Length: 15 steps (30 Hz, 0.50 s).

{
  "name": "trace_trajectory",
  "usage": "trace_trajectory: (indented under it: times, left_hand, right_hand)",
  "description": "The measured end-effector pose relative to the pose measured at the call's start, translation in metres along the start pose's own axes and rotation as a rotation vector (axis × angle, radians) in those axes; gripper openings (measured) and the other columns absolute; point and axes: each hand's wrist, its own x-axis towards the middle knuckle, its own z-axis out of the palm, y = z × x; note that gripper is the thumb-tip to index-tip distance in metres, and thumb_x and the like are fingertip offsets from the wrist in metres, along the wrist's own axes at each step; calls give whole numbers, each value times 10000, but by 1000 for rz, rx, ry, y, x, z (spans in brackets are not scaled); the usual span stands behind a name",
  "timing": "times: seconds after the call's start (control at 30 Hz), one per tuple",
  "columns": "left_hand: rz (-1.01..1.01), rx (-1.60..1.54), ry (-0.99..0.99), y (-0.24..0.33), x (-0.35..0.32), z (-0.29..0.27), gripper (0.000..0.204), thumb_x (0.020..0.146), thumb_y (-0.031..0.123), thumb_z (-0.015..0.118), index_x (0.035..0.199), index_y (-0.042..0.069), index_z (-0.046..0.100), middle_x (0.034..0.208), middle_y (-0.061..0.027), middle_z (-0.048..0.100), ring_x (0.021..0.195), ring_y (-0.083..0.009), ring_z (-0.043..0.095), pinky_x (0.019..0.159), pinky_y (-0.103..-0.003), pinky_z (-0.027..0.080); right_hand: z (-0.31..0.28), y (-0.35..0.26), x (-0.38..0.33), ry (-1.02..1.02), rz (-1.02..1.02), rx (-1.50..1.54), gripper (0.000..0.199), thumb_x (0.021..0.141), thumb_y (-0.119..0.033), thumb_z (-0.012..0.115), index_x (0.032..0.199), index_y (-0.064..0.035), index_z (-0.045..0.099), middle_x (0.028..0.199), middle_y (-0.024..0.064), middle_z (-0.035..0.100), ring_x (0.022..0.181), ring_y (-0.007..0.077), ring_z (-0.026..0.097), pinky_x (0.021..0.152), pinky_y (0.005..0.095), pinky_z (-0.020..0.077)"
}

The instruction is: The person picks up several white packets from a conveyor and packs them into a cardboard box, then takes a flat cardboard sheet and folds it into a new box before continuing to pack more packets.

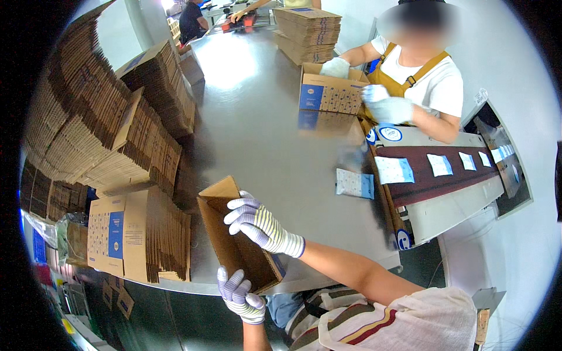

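Note:
In front of me a brown cardboard box (219,231) stands open and tilted at the table's near edge, with its bare inside showing. My right hand (263,227), in a striped white knit glove, reaches over the box's right wall with its fingers bent inside. At the near end, my left hand (241,297), gloved the same way, grips the lower corner between fingers and thumb. Part of the box's outer face is hidden by my hands. A white and blue packet (355,183) lies on the table to the right.
Tall stacks of flattened cartons (76,111) line the left side. A conveyor belt (421,175) at the right carries several packets. Across the metal table (246,134), a co-worker's gloved hands work at another carton (331,93). More cartons (307,32) are stacked behind it.

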Motion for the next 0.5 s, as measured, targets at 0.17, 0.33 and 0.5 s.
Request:
trace_trajectory:
  times: [0.17, 0.33, 0.5]
  left_hand:
    - [-9, 12, -14, 3, 0, -1, 356, 976, 368, 366, 830, 67, 490, 964, -150, 600, 1163, -424, 496, 1001, -548, 366]
    - [-32, 2, -8, 4, -1, 0, 396, 987, 388, 353, 811, 60, 490, 967, -160, 601, 1172, -433, 489, 1017, -556, 350]
    - [-7, 13, -12, 4, 1, 1, 299, 963, 324, 388, 835, 72, 484, 971, -137, 591, 1163, -412, 496, 1014, -542, 366]
  right_hand:
    - [1, -4, 1, 52, -17, -19, 181, 889, -223, 470, 796, -142, 603, 950, 20, 631, 1134, 267, 522, 1102, 501, 270]
    - [2, 0, 0, 46, -29, -51, 150, 874, -217, 490, 795, -150, 598, 959, 13, 628, 1116, 265, 528, 1101, 514, 276]
    - [0, 2, -3, 30, -19, -12, 214, 907, -228, 464, 805, -136, 628, 980, 19, 634, 1140, 254, 509, 1122, 484, 240]
